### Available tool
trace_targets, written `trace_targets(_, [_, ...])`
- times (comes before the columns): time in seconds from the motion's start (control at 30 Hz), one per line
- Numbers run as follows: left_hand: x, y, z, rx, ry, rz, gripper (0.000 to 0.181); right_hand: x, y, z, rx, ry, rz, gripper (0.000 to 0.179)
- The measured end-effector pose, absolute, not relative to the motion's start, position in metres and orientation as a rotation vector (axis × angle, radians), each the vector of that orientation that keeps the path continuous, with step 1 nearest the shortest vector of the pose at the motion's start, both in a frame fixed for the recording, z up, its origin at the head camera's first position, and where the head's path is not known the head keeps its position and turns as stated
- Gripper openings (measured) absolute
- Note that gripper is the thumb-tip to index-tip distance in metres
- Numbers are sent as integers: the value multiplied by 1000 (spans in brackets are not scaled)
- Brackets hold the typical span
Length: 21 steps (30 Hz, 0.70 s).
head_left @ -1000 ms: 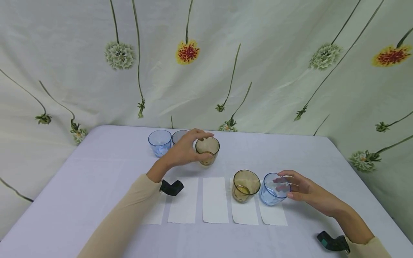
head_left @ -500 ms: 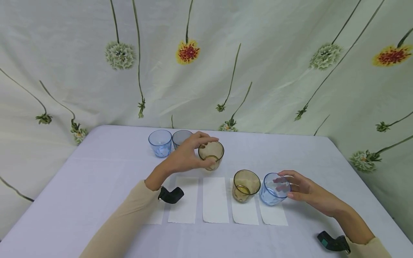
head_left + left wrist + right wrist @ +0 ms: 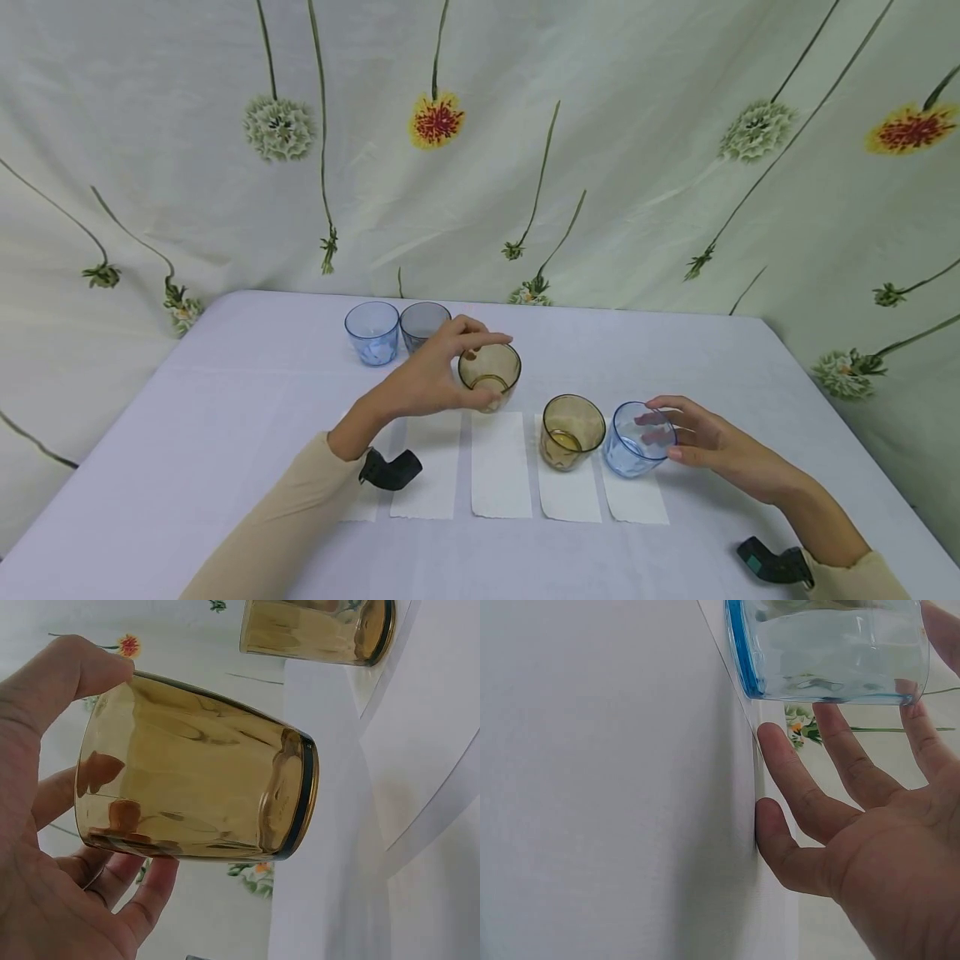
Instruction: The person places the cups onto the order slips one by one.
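My left hand [image 3: 431, 371] grips an amber glass [image 3: 491, 362] near its rim, thumb on the near side and fingers on the far side. In the left wrist view that amber glass [image 3: 202, 772] hangs with its base clear of the table. My right hand [image 3: 723, 454] holds a blue glass [image 3: 633, 458] at the rim between thumb and fingertips, its lower fingers spread out beneath in the right wrist view. The blue glass stands upright on the rightmost white paper strip [image 3: 637, 502]. Close to its left, a second amber glass [image 3: 561, 458] stands on the neighbouring strip.
At the back left of the table [image 3: 247, 417] stand a blue glass [image 3: 372, 337] and a grey glass [image 3: 422, 321], side by side. Several paper strips lie in a row, including a middle strip [image 3: 501, 475]. A floral cloth [image 3: 630, 167] hangs behind the table.
My left hand has brought the amber glass nearer and slightly right, toward the middle strip, uncovering more of the grey glass. My right hand and the blue glass have stayed put.
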State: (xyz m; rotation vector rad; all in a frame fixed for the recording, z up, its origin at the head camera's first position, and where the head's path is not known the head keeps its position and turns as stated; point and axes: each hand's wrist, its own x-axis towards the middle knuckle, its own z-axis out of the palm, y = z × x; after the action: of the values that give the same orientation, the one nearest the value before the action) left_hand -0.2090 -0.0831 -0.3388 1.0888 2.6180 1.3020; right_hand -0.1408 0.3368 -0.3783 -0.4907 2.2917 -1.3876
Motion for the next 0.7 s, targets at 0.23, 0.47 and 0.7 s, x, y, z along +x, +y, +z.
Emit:
trace_targets(0.23, [-204,-84,-341,1114,2615,1282,63,-141,337,-379,-466,2284,-1396,54])
trace_targets(0.47, [-201,-83,-343,1160,2570,1283,58,-141,337,-380,-456,2294,-1390,54])
trace_targets(0.7, [-198,-78,-344,1185,2505,1285,53,-141,336,-379,-449,2303,-1381,53])
